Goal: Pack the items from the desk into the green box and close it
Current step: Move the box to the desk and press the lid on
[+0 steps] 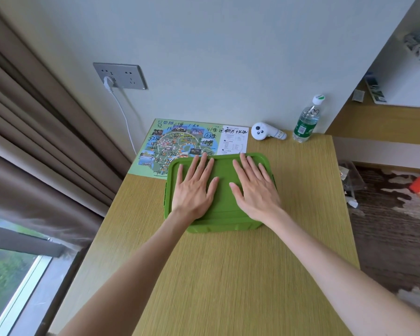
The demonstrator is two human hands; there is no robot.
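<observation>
Pale wooden desk (228, 275) held the green box (223, 226), long axis left to right, directly beneath both palms, left hand (194, 190) and right hand (255, 190) side by side, fingers straight and spread, pressing its lid (223, 197).

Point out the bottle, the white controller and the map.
Bottle (304, 127): head view, on its green label.
Controller (260, 131): head view, on its round button end.
Map (170, 144): head view, on its printed middle.
</observation>
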